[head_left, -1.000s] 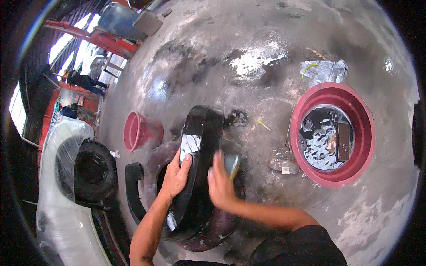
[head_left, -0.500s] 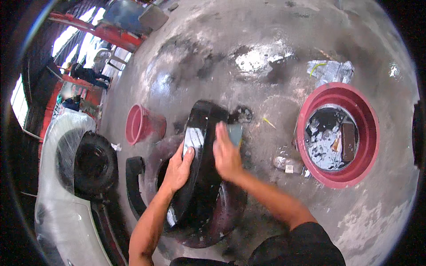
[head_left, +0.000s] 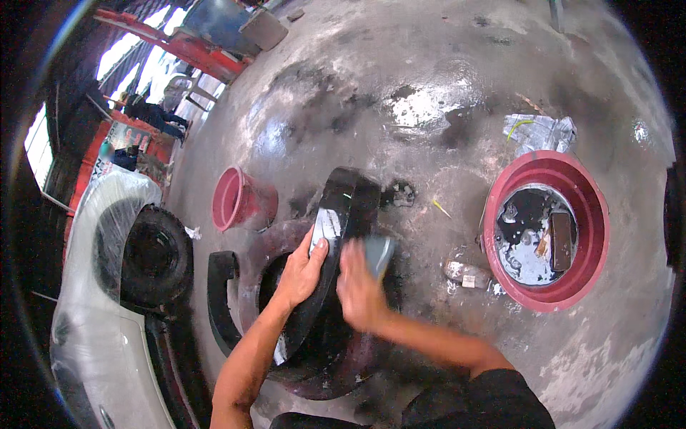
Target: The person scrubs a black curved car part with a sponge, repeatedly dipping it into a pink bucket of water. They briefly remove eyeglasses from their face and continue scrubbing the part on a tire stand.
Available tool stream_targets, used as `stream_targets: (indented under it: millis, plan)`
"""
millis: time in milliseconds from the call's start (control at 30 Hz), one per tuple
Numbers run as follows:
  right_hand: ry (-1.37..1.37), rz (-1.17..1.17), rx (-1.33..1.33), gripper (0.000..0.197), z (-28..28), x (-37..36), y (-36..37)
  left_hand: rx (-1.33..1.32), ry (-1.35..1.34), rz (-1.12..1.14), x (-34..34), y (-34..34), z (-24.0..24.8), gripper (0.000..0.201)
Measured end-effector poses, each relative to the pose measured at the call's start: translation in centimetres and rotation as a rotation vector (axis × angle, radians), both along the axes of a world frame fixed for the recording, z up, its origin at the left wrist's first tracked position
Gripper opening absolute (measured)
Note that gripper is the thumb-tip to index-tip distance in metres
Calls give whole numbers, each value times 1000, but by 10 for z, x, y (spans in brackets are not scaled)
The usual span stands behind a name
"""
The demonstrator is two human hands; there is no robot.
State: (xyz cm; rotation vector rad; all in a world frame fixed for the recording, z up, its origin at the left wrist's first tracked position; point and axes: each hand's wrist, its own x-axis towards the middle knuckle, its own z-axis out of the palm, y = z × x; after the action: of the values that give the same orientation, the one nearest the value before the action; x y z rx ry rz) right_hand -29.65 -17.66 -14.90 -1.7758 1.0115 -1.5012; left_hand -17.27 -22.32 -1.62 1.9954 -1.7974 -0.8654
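- The left hand lies flat, fingers spread, on the upper edge of a curved black panel, bracing it; it presses more than grips.
- The right hand is blurred. It is closed around a small grey pad, perhaps a sponge or sanding block, which it holds against the panel's right flank.
- The panel stands on edge on the wet concrete floor, directly in front of the person, arching away from them. Its lower end sits in a shallow dark red basin.
- Its upper face shows a glossy wet streak beside the left thumb. The rest looks dark and dull, so by my judgement the scrubbing is partway: the top band is wetted and worked, while the lower length near the person's body is yet to be gone over.
- Just left of the basin lies a second curved black strip, untouched.
- Beyond it stands a small red bucket, and farther left a car wheel under plastic sheeting.
- Well to the right sits a large red tub with dirty water and objects in it.
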Motion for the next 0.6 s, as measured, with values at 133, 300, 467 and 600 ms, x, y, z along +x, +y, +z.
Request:
stream_targets:
  millis: [133, 300, 467, 600]
  plan:
    - [-152, 7, 45, 57, -4, -12, -38, -5, -2, -21, -7, 0, 4, 64]
    - [-41, -106, 59, 54, 11, -7, -29, 8, -14, 11, -1, 2, -1, 63]
    - [-152, -88, 151, 53, 12, -24, -63, 29, -29, -25, -9, 3, 3, 63]
    - [-64, -55, 67, 51, 18, -24, -63, 11, -14, -22, -1, 0, 3, 62]
